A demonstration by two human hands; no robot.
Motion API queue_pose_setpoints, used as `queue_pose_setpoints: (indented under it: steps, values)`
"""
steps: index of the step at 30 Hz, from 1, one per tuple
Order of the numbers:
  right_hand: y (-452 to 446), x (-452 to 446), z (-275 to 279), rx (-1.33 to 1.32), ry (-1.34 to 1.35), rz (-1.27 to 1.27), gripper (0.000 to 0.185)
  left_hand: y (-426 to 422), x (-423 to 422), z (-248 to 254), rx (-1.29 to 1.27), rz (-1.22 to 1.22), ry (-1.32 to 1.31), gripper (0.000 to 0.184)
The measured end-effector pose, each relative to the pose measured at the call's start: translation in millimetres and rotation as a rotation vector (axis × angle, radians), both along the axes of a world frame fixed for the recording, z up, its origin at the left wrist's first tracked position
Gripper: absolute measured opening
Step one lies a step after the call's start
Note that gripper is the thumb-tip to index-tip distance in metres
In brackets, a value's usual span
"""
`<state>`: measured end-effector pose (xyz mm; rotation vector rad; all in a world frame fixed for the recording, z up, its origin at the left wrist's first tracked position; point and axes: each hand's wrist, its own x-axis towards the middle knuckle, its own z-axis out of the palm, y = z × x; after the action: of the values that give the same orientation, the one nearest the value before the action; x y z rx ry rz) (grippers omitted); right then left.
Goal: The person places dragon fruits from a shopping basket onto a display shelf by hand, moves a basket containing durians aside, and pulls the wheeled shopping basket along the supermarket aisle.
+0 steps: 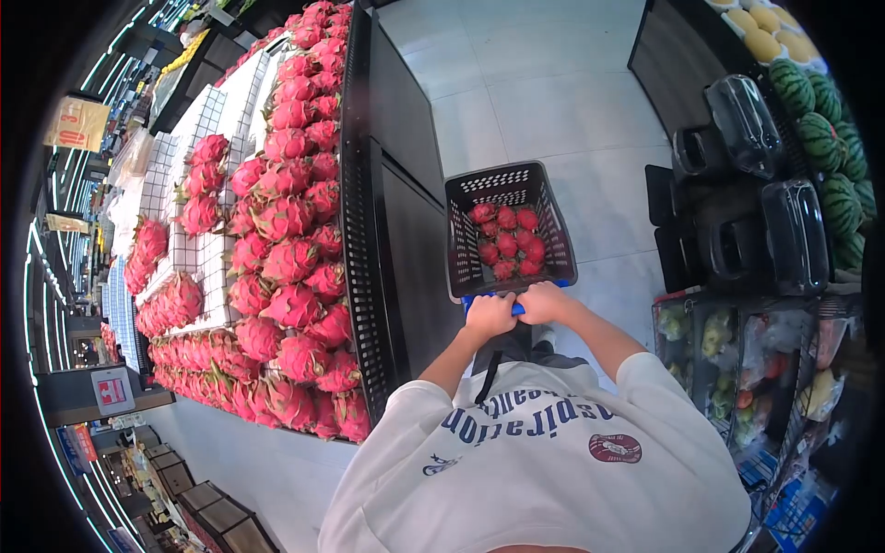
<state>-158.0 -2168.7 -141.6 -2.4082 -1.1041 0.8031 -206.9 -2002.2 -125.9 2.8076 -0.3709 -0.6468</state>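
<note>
Both of my hands are wrapped round the blue handle of a black shopping basket cart. My left hand grips the handle's left part, and close beside it my right hand grips the right part. Inside the basket lie several dragon fruits, in a group on its bottom. To the left rises a display heaped with many pink dragon fruits, some on a white grid-patterned surface. My fingertips are partly hidden under the handle.
The display's black slatted edge and dark side panel run close left of the cart. On the right stand black lidded containers, watermelons and a rack of bagged produce. Grey floor tiles stretch ahead.
</note>
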Motion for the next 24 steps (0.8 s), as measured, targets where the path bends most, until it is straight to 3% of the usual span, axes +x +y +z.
queue_pose_setpoints:
  steps: [24]
  values:
    - [46,197,-9,-0.071,-0.014,0.034,0.029,48,193,-6,-0.129,0.027,0.001,0.022]
